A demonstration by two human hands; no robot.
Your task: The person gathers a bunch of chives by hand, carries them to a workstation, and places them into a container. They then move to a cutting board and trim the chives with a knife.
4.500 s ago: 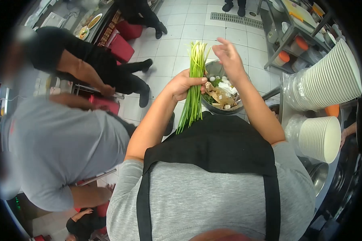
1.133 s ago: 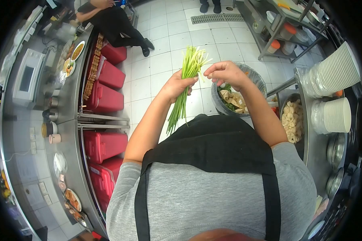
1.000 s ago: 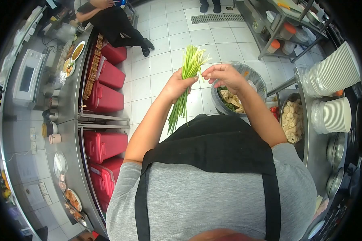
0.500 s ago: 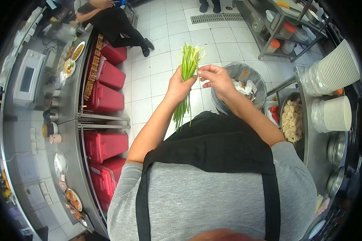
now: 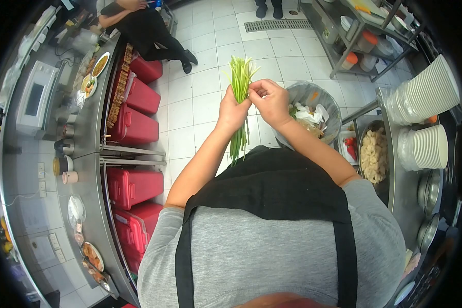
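The left hand (image 5: 232, 111) is closed around a bundle of long green stalks (image 5: 239, 79), gripping it about midway with the thumb lying across the near side. The right hand (image 5: 271, 104) is at the bundle's right edge, just above the left thumb, its fingers curled in and its thumb and forefinger brought close together; I cannot tell whether a single stalk is pinched between them. The bundle stands nearly upright in the view, its pale ends fanning out above both hands and its darker green ends hanging below the left hand toward the black apron (image 5: 272, 182).

Just beyond the right hand and forearm, a lined waste bin (image 5: 332, 97) sits on the white tiled floor (image 5: 205, 84), holding crumpled white and brownish scraps with some green. Farther right, a metal bowl (image 5: 362, 134) of pale chunks (image 5: 374, 156) stands beside some red pieces (image 5: 350, 146), and two stacks of white tubs (image 5: 421, 92) lie tilted near the counter's edge. Well apart on the left, red lidded bins (image 5: 133, 185) line the space under a steel counter (image 5: 82, 177) bearing plates of food (image 5: 101, 64). At upper left, another person (image 5: 151, 38) stands in dark trousers with legs crossed.
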